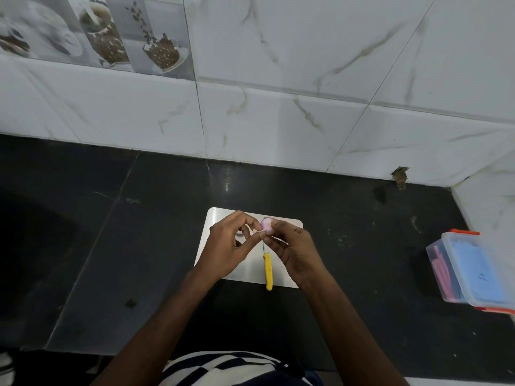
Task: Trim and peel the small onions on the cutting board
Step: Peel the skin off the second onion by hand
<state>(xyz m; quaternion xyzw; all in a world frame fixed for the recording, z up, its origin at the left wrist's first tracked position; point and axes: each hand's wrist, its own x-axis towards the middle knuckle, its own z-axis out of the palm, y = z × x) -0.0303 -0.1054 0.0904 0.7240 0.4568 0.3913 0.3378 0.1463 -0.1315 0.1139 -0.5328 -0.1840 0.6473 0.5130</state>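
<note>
Pinched in the right hand [292,253] fingertips: one small pale-pink onion [266,225], raised above the white rectangular cutting board [289,277] at frame centre. Left hand [229,246], fingers curled, pinches a thin strip of onion skin [257,231] at the bulb's left side. Yellow-handled knife [268,270] lies on the board between the wrists. Clear plastic box with orange clips [473,271] sits at right edge on the black counter [139,246].

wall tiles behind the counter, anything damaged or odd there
Yes: the white marble-look wall tile has a small broken hole at its bottom edge, where it meets the black stone counter, right of the cutting board. Brown material shows inside.
</note>
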